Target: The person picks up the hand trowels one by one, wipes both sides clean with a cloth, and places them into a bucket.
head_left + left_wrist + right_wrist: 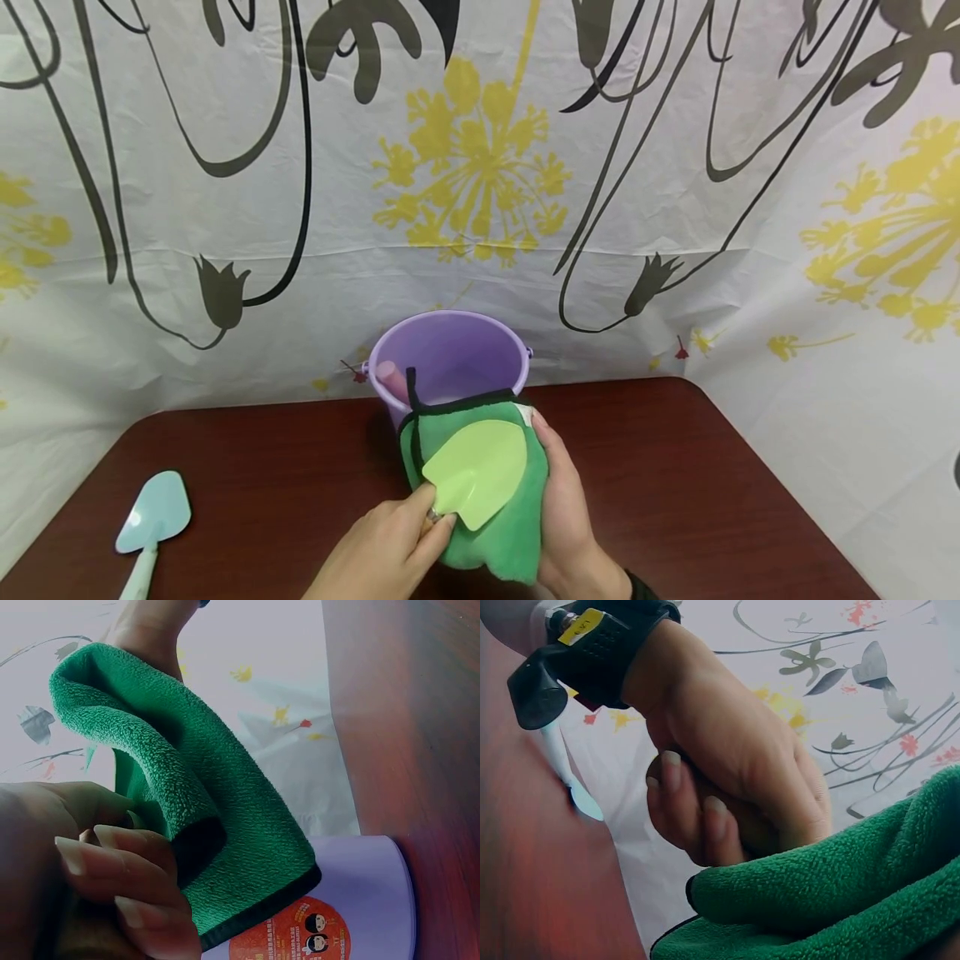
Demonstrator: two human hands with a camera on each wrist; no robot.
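Observation:
In the head view, my left hand [378,546] grips a light green trowel [483,467] close to the base of its blade, with fingers curled round the handle. Behind the blade, a green cloth [517,537] with black edging lies across my right hand [566,512], which holds it from the right side. The right fingers are mostly hidden by the cloth. In the left wrist view the fuzzy cloth [247,817] hangs folded beside the curled left fingers [120,866]. The left hand [735,757] also shows in the right wrist view, above the cloth's folds.
Just beyond the cloth, a purple bucket [480,350] stands at the table's back edge with a pink rod-like piece [392,381] inside. A pale blue trowel [156,508] lies at left on the dark red table [277,475]. A patterned sheet [337,200] hangs behind.

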